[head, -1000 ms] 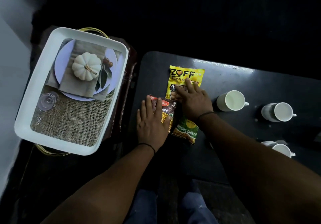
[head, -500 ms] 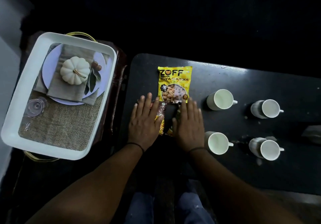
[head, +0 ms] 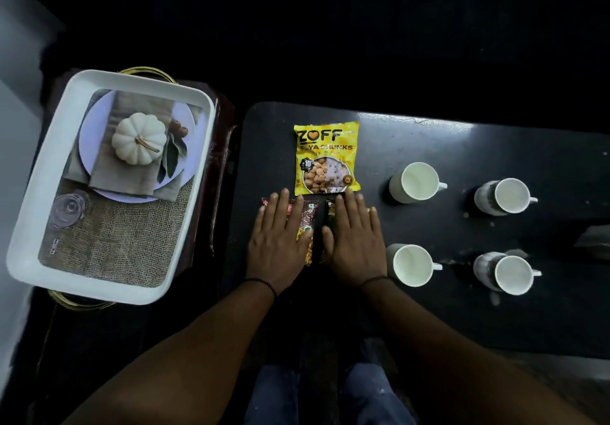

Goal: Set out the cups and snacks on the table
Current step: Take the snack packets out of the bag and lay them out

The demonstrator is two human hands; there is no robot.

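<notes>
Head view looks straight down on a dark table (head: 429,147) where both hands lie flat, palms down and fingers spread, gripping nothing. Under the left hand (head: 280,239) lies a red snack packet (head: 308,223), its right part showing past the fingers and thumb. Under the right hand (head: 355,239) lies a dark green snack packet (head: 330,215), of which only a strip by the index finger and thumb shows. The two packets lie side by side with a narrow gap of bare table between them, and the two thumbs point toward each other across that gap.

Just beyond the fingertips of both hands lies a yellow soya chunks packet (head: 326,159), flat and face up, its near edge almost touching the fingertips.

To the right of the right hand stand four white cups in two rows, all upright with handles pointing away from the hand. The near left cup (head: 411,264) stands just beside the right wrist; the far left cup (head: 416,182) stands beyond it, level with the yellow packet. The near right cup (head: 510,274) and far right cup (head: 505,197) stand farther off to the right.

Well to the left of the left hand, off the table, rests a white tray (head: 43,200) with a printed picture of a pumpkin and burlap on its floor.
</notes>
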